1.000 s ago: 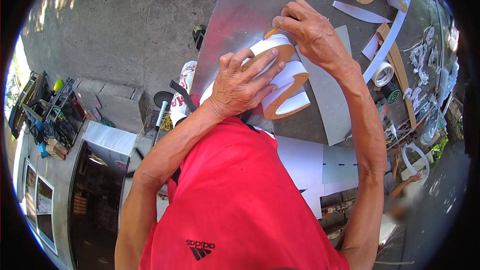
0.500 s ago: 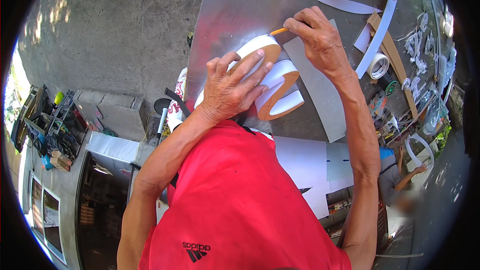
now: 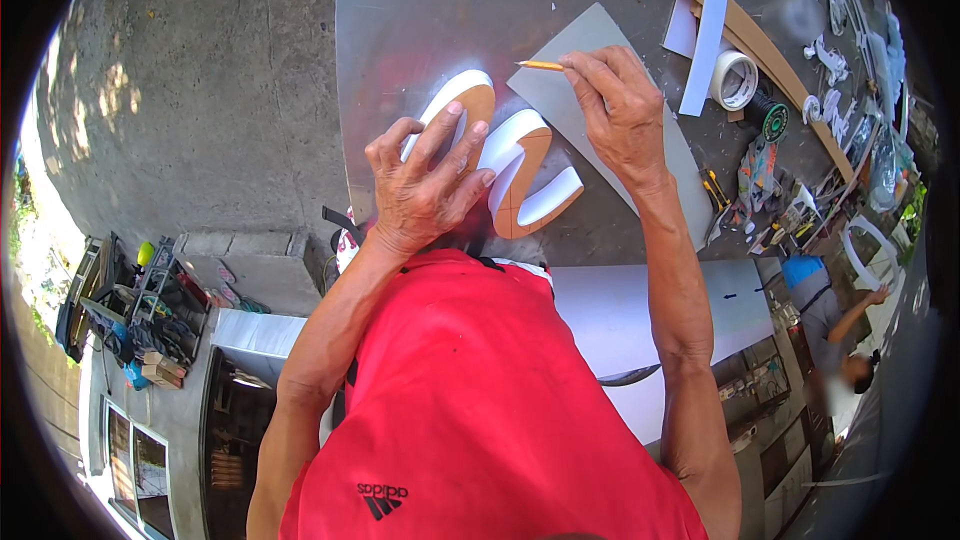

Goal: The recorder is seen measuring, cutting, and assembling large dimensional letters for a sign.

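Note:
With my left hand (image 3: 420,170) I grip a letter shape (image 3: 470,95) made of brown board with a white strip round its sides. Just right of it lies a second, curvy shape (image 3: 530,175) of the same make, with red lines on its brown face. A yellow pencil (image 3: 538,65) is pinched in my right hand (image 3: 610,110), its tip pointing left above the metal work surface (image 3: 385,30), beyond the first shape. A grey flat sheet (image 3: 550,50) lies under my right hand.
White strips (image 3: 713,15), brown board strips (image 3: 775,60), tape (image 3: 735,78), a green spool (image 3: 770,118) and scraps (image 3: 830,60) crowd the right side. White sheets (image 3: 620,310) lie below. A co-worker (image 3: 830,315) at right holds a white curved piece (image 3: 862,240). Concrete ground (image 3: 200,80) lies left.
My right hand has drawn the pencil away from the shape's rim and lowered it slightly. My left hand stays on the shape. The view has shifted, and both hands appear further left.

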{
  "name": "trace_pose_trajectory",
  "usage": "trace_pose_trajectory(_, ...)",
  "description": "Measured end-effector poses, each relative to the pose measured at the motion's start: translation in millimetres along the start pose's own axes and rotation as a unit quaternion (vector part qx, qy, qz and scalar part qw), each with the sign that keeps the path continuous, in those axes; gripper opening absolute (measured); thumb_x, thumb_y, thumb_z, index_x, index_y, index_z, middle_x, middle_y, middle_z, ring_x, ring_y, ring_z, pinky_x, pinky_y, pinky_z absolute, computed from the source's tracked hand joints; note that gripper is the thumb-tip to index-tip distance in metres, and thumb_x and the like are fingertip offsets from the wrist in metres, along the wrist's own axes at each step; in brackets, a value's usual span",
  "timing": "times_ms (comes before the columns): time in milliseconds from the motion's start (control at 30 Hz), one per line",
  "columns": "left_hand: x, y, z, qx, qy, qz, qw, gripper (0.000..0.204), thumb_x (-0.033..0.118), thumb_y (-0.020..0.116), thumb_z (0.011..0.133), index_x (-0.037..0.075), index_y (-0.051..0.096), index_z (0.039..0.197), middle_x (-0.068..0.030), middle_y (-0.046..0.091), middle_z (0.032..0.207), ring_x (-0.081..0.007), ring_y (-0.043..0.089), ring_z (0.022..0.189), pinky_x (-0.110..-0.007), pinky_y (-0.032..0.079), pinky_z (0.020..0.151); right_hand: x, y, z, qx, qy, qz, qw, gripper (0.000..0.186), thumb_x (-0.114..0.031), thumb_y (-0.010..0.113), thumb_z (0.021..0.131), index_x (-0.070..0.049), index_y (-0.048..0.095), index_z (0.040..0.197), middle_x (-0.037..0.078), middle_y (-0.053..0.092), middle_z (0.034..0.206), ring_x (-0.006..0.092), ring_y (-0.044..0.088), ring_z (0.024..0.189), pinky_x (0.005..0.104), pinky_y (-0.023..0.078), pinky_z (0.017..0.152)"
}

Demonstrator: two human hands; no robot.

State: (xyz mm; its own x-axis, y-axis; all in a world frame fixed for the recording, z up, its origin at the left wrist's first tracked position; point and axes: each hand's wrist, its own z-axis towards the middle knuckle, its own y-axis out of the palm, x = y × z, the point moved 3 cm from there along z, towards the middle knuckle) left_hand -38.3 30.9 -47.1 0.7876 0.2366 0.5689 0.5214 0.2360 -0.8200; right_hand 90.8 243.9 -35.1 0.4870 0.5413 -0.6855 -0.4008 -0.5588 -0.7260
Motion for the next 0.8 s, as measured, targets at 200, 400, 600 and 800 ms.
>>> trace_pose_trajectory(200,6.6,-1.1,4.8,-0.002,0.018,-0.016,1.0,0.056,0.03,0.086,0.075,0.016,0.073,0.128,-0.0059,0.059,0.144,-0.0289,0.049,0.114,-0.038,0.035,0.101,2.0,4.4,-22.3,0.055,0.023,0.01,0.998,0.016,-0.001,0.07,0.087,-0.002,0.072,0.103,0.011,0.062,0.087,0.03,0.061,0.084,0.0418,0.051,0.074)
trace_pose_trajectory(400,8.3,-0.9,3.8,-0.004,0.056,0.02,0.998,0.055,0.031,0.084,0.082,0.016,0.071,0.133,-0.0068,0.056,0.148,-0.0287,0.048,0.125,-0.042,0.036,0.107,27.8,-14.4,-64.6,0.184,0.155,-0.058,0.969,0.027,-0.004,0.069,0.088,-0.002,0.071,0.115,0.014,0.067,0.111,0.0341,0.061,0.105,0.0458,0.048,0.092)
trace_pose_trajectory(600,6.4,2.8,-1.2,0.017,0.087,0.037,0.995,0.061,0.03,0.081,0.083,0.013,0.064,0.14,-0.0091,0.054,0.151,-0.0323,0.049,0.131,-0.046,0.038,0.109,-23.0,-6.9,-147.2,0.235,0.286,0.018,0.929,0.044,-0.016,0.068,0.093,0.002,0.058,0.132,0.023,0.057,0.122,0.0414,0.059,0.114,0.0488,0.05,0.093)
trace_pose_trajectory(800,-21.7,-5.2,-11.5,0.069,0.05,-0.055,0.995,0.069,0.026,0.078,0.086,0.004,0.054,0.147,-0.0215,0.055,0.146,-0.0385,0.055,0.127,-0.047,0.042,0.107,-59.4,72.5,-214.3,0.212,0.361,0.055,0.906,0.071,-0.038,0.066,0.095,0.004,0.04,0.146,0.029,0.056,0.122,0.0484,0.06,0.109,0.0536,0.052,0.092)
